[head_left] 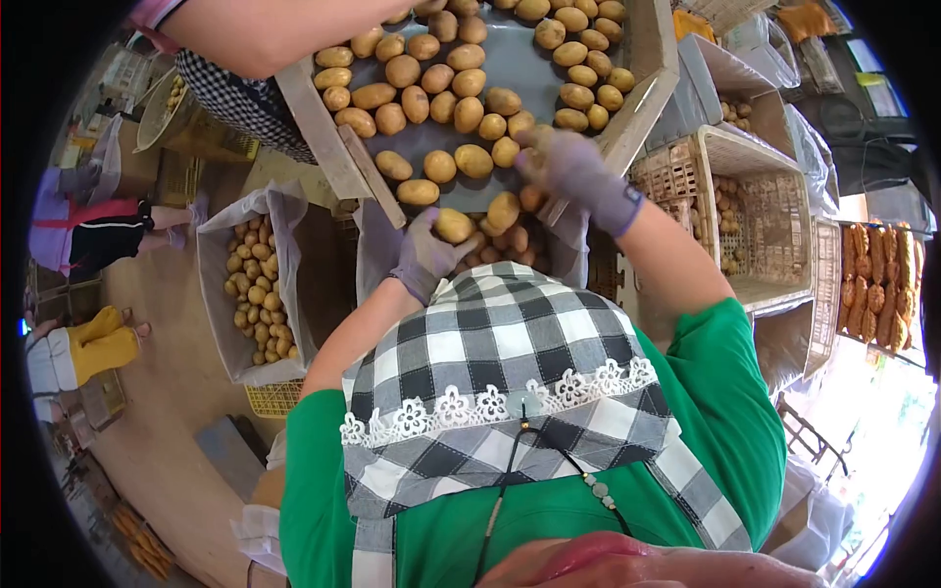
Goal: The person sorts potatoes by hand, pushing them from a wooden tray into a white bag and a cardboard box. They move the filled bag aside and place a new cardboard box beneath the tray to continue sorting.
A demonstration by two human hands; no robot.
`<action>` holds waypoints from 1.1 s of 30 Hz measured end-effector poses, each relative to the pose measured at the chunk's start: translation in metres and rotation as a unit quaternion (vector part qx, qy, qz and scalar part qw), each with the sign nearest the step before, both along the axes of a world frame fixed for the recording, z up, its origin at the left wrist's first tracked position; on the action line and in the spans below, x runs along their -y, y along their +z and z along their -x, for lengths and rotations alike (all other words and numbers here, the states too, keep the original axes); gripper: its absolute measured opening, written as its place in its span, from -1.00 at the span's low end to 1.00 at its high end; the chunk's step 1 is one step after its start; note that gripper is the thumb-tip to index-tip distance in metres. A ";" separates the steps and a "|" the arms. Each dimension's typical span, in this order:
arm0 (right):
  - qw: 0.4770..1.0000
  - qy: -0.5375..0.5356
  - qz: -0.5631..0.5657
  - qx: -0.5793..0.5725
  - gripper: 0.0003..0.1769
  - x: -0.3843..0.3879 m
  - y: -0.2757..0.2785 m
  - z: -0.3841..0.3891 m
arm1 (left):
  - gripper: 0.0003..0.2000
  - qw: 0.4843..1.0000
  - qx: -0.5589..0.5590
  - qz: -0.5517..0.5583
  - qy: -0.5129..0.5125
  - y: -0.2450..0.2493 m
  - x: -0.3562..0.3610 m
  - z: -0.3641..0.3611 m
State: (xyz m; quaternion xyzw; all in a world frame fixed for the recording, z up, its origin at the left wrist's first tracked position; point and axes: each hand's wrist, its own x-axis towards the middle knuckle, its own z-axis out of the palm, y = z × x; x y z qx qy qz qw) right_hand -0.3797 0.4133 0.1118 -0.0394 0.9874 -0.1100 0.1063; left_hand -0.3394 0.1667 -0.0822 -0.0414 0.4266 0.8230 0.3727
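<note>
My left hand (pixel 426 257), in a purple-grey glove, curls around a yellow-brown potato (pixel 453 225) at the lower end of a grey-bottomed sorting tray (pixel 510 59). My right hand (pixel 569 171), gloved alike, is over the tray's lower right side, beside several potatoes; its fingers are smeared by motion. Another potato (pixel 503 210) shows between the hands, above a lined box where more potatoes (pixel 500 250) lie, partly hidden by my checked apron (pixel 490 333). Rows of loose potatoes (pixel 402 72) cover much of the tray.
Another person's arm (pixel 265 34) reaches over the tray from the upper left. A lined box of potatoes (pixel 260 289) stands at left, with plastic crates (pixel 755 186) at right. Wooden tray edges (pixel 642 108) flank my hands. Other people stand farther left.
</note>
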 end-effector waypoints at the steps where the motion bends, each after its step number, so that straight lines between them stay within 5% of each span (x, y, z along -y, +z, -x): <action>1: 0.999 0.015 -0.022 0.034 -0.55 -0.003 -0.004 0.012 | -0.34 0.997 0.071 -0.022 0.026 0.034 -0.015 -0.005; 4: 0.987 0.035 -0.086 0.130 -0.57 0.013 -0.016 0.018 | -0.25 0.986 0.149 -0.048 0.060 0.049 -0.024 -0.008; 6: 0.988 0.043 -0.143 0.049 -0.55 0.034 -0.066 0.005 | -0.17 0.953 0.255 -0.114 0.118 0.098 -0.031 -0.010; 11: 0.991 0.084 -0.024 0.103 -0.45 0.023 -0.022 -0.001 | 0.14 0.935 0.289 -0.132 0.156 0.096 -0.029 -0.005; 12: 0.998 0.039 -0.019 0.051 -0.47 0.018 0.024 -0.009 | 0.13 0.928 0.300 -0.159 0.151 0.089 -0.027 -0.003; 13: 0.980 0.075 0.090 -0.158 -0.50 -0.020 0.020 -0.007 | 0.13 0.920 0.310 -0.187 0.146 0.077 -0.025 -0.001; 14: 0.977 0.039 0.081 -0.193 -0.49 -0.078 0.010 0.015 | 0.13 0.912 0.322 -0.214 0.138 0.069 -0.024 0.000; 16: 0.880 -0.063 -0.074 -0.465 -0.45 -0.170 0.039 0.029 | 0.18 0.919 0.305 -0.210 0.134 0.074 -0.027 0.000; 19: 0.820 -0.198 -0.174 -0.508 -0.61 -0.199 0.062 0.037 | 0.23 0.895 0.353 -0.244 0.124 0.065 -0.030 0.006; 20: 0.855 -0.085 -0.088 -0.504 -0.63 -0.194 0.051 0.036 | 0.23 0.895 0.350 -0.251 0.115 0.063 -0.031 0.006; 22: 0.946 -0.024 0.157 -0.281 -0.66 -0.114 0.028 0.037 | 0.23 0.898 0.342 -0.260 0.095 0.056 -0.031 0.007; 23: 0.967 -0.021 0.172 -0.187 -0.65 -0.078 0.007 0.042 | 0.21 0.898 0.345 -0.263 0.080 0.054 -0.028 0.008; 24: 0.997 -0.041 0.063 0.029 -0.56 -0.032 0.031 0.040 | 0.20 0.904 0.334 -0.253 0.084 0.054 -0.027 0.008; 25: 0.997 -0.014 -0.070 -0.021 -0.50 -0.010 -0.017 0.052 | 0.19 0.910 0.322 -0.244 0.088 0.056 -0.027 0.006; 27: 0.989 -0.033 -0.146 0.003 -0.42 0.020 -0.036 0.066 | 0.17 0.917 0.311 -0.229 0.103 0.063 -0.029 0.005; 31: 0.997 0.040 -0.051 0.031 -0.46 -0.005 -0.006 0.055 | 0.12 0.924 0.297 -0.208 0.120 0.076 -0.027 -0.002; 32: 0.995 0.022 -0.098 -0.003 -0.43 -0.013 0.005 0.047 | 0.11 0.926 0.287 -0.211 0.124 0.076 -0.027 -0.002; 33: 0.993 0.024 -0.018 -0.112 -0.48 -0.032 0.022 0.036 | 0.09 0.926 0.288 -0.213 0.121 0.077 -0.027 -0.001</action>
